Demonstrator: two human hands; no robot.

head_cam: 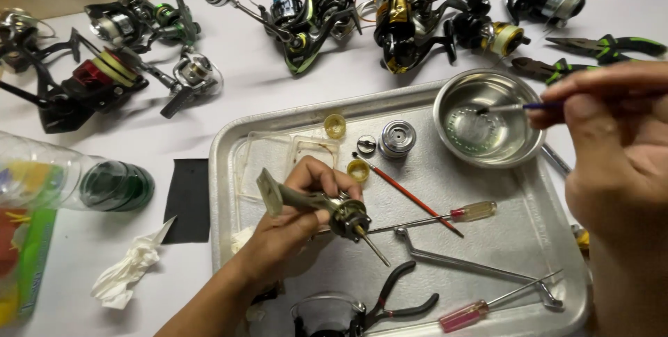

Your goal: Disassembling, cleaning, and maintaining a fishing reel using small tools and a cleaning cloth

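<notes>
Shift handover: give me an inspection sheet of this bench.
Surface: white table with metal tray.
Job's things: reel body in left hand; small brush in right hand, tip in steel bowl.
Clutter: screwdrivers, pliers, caps, spool on tray; tissue, bottle.
Hands: both gripping.
Cables: nothing seen.
Surroundings: fishing reels and pliers along the table's far edge.

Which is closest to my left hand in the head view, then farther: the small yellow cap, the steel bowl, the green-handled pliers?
From the left hand:
1. Small yellow cap, just right of the fingers, on the tray.
2. Steel bowl, at the tray's upper right.
3. Green-handled pliers, beyond the bowl, off the tray.
</notes>
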